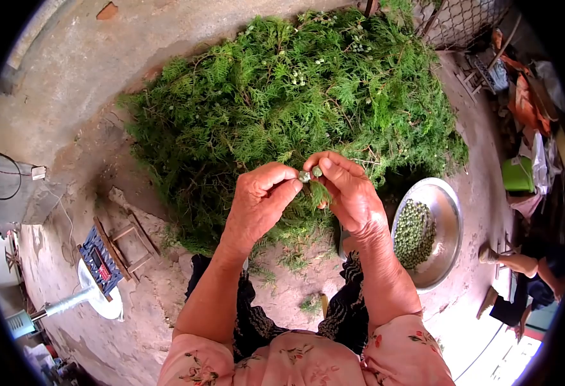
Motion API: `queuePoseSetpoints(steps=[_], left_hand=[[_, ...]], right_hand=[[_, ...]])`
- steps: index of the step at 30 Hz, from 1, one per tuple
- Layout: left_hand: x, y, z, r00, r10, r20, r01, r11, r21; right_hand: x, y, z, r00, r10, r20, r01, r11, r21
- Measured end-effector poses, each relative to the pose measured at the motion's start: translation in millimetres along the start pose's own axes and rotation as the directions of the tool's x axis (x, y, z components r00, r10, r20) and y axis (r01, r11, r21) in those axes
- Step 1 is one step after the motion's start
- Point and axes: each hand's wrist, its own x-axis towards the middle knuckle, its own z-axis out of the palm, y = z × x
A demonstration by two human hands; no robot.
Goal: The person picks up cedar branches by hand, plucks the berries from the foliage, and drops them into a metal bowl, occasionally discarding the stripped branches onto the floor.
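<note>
My left hand (260, 201) pinches a small pale-green cone (304, 176) between thumb and forefinger. Close beside it, my right hand (353, 196) grips a green conifer sprig (319, 192), with another round cone (317, 172) at its thumb tip. The fingertips of both hands nearly meet, above the near edge of a large heap of conifer branches (282, 109). To the right of my right forearm stands a wide metal basin (449, 225), partly filled with loose green cones (412, 235).
At the left are a low wooden stool with a patterned seat (101, 260) and a stand with a white round base (112, 302). Another person's leg (520, 262) shows at the right, below a bright green container (518, 175) and assorted bags. Wire mesh (465, 22) borders the far right.
</note>
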Motion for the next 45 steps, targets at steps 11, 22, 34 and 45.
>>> queuePoseSetpoints(steps=[11, 22, 34, 45], left_hand=[[-2, -4, 4, 0.99, 0.142, -0.002, -0.14, 0.974, 0.177], [-1, 5, 4, 0.957, -0.284, -0.058, 0.259, 0.928, -0.268], [2, 3, 3, 0.942, -0.315, -0.113, 0.296, 0.942, -0.157], [-5, 19, 1, 0.903, -0.428, -0.035, 0.417, 0.893, -0.169]], right_hand=[[2, 5, -7, 0.982, -0.139, 0.132, 0.167, 0.958, -0.234], [9, 7, -17, 0.998, -0.019, 0.057, -0.004, 0.926, 0.376], [9, 18, -7, 0.985, -0.154, 0.076, 0.153, 0.988, 0.013], [3, 6, -17, 0.996, 0.034, 0.084, -0.037, 0.999, 0.033]])
